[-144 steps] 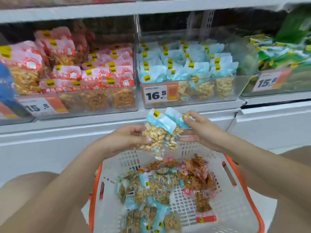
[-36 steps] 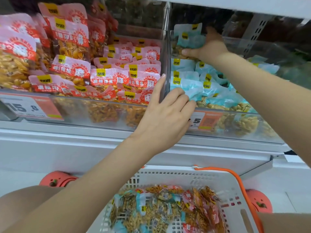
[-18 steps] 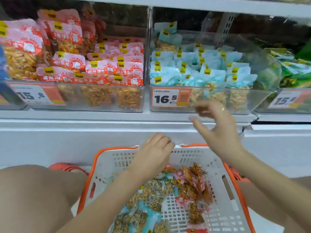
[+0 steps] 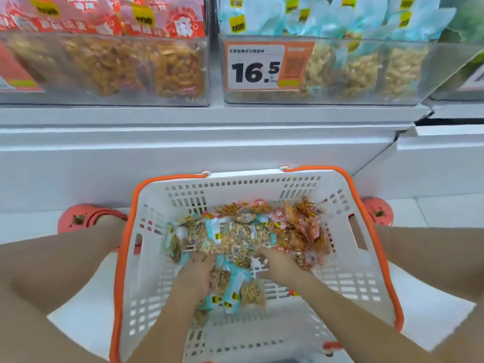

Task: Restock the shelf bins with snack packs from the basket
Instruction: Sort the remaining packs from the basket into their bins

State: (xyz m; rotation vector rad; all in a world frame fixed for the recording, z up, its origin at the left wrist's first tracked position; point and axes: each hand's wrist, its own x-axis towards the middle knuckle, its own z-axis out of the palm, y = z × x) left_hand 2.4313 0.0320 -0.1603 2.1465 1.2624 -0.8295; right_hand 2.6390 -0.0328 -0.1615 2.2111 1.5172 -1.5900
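Since half a second ago, the right hand (image 4: 281, 265) has dropped from in front of the price label into the basket (image 4: 348, 260), and the left hand (image 4: 195, 277) has sunk deeper among the packs; the view has tipped down, so the bins now fill only the top edge of the frame.

The white basket with its orange rim sits in the lower centre of the frame, between the person's knees. Inside it lies a heap of snack packs: blue-topped packs (image 4: 231, 286) in the middle and lower left of the pile, red-topped packs (image 4: 296, 226) toward the upper right. The left hand rests palm down on the blue-topped packs with its fingers curled into them; whether it has closed round one cannot be told through the blur. The right hand reaches into the centre of the heap, its fingertips buried between packs, and its grip cannot be told either.

Along the top of the frame stand two clear shelf bins. The left bin (image 4: 110, 98) holds red-topped packs, and the right bin (image 4: 392, 99) holds blue-topped packs and carries a price label (image 4: 255, 66) reading 16.5. Two coral shoes (image 4: 78, 220) show on the floor at either side of the basket
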